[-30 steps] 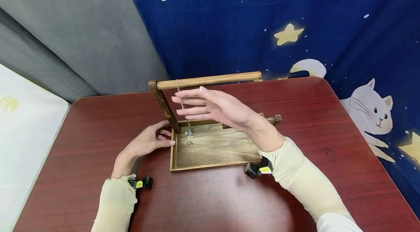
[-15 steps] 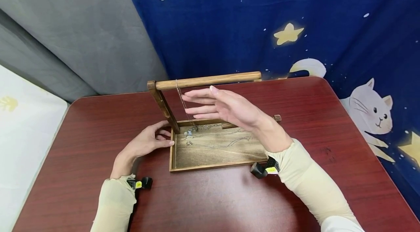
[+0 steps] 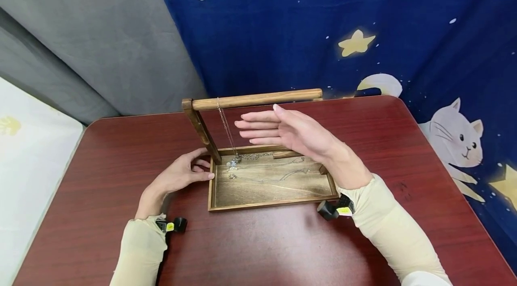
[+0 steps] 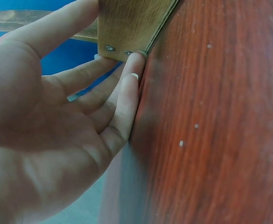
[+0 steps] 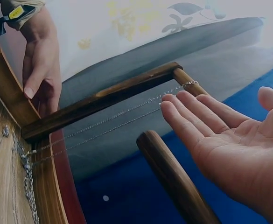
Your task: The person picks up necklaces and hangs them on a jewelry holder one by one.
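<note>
A wooden necklace stand [image 3: 274, 206] with a shallow tray base stands on the table. A silver necklace [image 3: 225, 123] hangs from its upper bar [image 3: 258, 99] near the left post, its pendant end reaching down to the tray. More thin chains [image 3: 278, 180] lie on the tray floor. My left hand [image 3: 177, 173] holds the tray's left end, thumb at the rim; in the left wrist view its fingertips [image 4: 135, 60] touch the screwed end panel [image 4: 131, 28]. Right of the hanging necklace, my right hand [image 3: 295, 133] is raised with fingers extended and nothing held.
A lower wooden bar [image 3: 284, 154], partly hidden by the right hand, crosses the tray's back right. The reddish-brown table [image 3: 258, 241] extends around the stand. Behind it hang a grey curtain [image 3: 121, 30] and a blue curtain [image 3: 274, 30].
My right hand has drawn back to the right, away from the hanging necklace, which now hangs free of the fingers. The left hand stays at the tray's end.
</note>
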The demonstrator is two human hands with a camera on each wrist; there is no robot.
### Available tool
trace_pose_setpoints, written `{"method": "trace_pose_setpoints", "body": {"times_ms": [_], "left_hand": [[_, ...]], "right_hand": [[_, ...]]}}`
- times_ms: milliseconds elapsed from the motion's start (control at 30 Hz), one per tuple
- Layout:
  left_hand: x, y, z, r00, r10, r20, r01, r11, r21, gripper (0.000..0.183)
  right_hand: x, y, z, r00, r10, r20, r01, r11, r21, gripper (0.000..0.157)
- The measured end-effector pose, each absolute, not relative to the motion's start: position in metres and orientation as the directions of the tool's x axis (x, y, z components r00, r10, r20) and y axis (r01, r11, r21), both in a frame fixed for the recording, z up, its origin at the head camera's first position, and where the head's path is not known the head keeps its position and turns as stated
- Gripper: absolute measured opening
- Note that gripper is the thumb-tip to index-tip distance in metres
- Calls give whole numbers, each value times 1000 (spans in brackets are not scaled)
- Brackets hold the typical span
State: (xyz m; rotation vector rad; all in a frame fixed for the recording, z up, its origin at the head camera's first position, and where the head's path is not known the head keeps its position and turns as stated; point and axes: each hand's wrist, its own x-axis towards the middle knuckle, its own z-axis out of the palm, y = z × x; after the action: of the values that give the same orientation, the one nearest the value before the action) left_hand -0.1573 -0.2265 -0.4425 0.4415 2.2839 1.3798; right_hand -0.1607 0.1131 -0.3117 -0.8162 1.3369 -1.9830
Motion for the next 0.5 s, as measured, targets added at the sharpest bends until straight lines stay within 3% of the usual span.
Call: {"method": "trace_pose_setpoints", "body": {"times_ms": [500], "left_hand": [[-157,-228,-443,-858,466,-214,48,488,872,80]], "right_hand": [[-154,134,-312,-690,-700,183,20,-271,-962,50]]}}
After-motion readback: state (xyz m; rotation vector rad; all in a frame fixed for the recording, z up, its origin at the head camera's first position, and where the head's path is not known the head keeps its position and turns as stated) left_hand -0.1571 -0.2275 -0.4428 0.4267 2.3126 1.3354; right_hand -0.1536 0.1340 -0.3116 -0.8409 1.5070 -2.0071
